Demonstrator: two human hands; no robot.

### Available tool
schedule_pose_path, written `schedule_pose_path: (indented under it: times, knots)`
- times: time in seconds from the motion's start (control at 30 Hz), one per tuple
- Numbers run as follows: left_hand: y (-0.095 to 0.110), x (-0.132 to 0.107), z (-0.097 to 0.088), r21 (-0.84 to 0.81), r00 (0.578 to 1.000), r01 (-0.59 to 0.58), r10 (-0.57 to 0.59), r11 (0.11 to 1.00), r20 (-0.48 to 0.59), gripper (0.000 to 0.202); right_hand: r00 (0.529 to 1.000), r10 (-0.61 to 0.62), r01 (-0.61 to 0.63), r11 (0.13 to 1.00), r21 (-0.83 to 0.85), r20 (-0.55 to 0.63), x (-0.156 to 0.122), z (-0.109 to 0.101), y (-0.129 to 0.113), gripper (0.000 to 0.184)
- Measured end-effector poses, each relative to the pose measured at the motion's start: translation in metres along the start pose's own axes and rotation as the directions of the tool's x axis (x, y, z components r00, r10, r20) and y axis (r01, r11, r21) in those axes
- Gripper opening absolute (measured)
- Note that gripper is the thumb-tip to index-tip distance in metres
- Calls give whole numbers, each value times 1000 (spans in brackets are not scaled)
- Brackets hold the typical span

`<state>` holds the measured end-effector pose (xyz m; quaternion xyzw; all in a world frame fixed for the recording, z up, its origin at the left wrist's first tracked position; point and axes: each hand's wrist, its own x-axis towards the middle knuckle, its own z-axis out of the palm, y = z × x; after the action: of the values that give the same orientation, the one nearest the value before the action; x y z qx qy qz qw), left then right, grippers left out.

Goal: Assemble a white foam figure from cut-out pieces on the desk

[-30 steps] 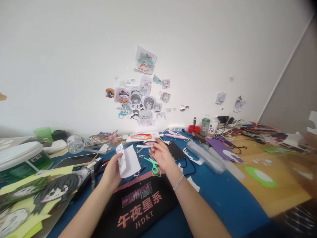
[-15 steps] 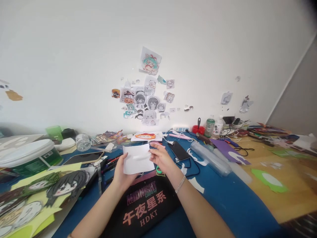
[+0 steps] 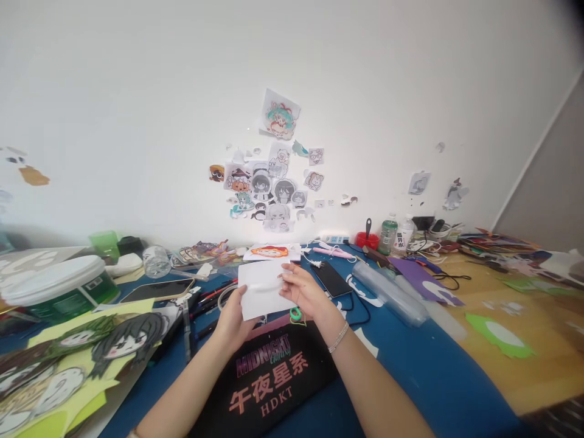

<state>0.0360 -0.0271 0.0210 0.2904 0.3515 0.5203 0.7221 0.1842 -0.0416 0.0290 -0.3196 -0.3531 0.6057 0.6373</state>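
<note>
A white sheet of paper [image 3: 263, 289] is held up between both hands above the blue table [image 3: 410, 359]. My left hand [image 3: 233, 319] grips its lower left edge, fingers closed on it. My right hand [image 3: 305, 293] pinches the sheet's right edge. Green-handled scissors [image 3: 296, 314] lie on the table just below my right hand. A black cloth [image 3: 269, 380] with pink and orange lettering lies under my forearms.
A phone [image 3: 157, 290] and pens [image 3: 207, 298] lie left of my hands; a black device [image 3: 331, 278] with a cable and a clear tube [image 3: 387, 292] lie right. A green tub [image 3: 55, 292], character cut-outs [image 3: 82, 353], bottles [image 3: 389, 234] and paper scraps crowd the table. Stickers [image 3: 269, 182] cover the wall.
The paper went from being held edge-on in my left hand alone to being turned flat and gripped by both hands. My right hand moved onto its right edge, covering the scissors.
</note>
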Motion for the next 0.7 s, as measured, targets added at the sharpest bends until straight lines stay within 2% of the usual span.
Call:
schedule_pose_path:
  times: [0.03,0.1,0.23,0.33,0.53,0.7]
  knots:
    - [-1,1,-1,12,1000,-5,5,1000,-15,38,1000,4,-4,1000,30,21,0,0,0,48]
    - [-2,3,-2,32,1000,0,1,999,-16,38,1000,-10,10,1000,-17,14,0,1,2,48]
    - [-3,6,-2,24,1000,15,-15,1000,27,38,989,-82,55,974,-218,-119,3,0,8,42]
    - [-3,5,-2,37,1000,12,-13,999,20,37,979,-117,74,967,-244,-167,5,-1,11,39]
    - [-3,-1,-3,149,982,-71,43,986,186,34,970,-177,125,950,-286,-165,6,2,11,35]
    - [-6,0,-5,203,980,-100,62,974,187,33,960,-240,171,911,-375,-145,9,-4,15,34]
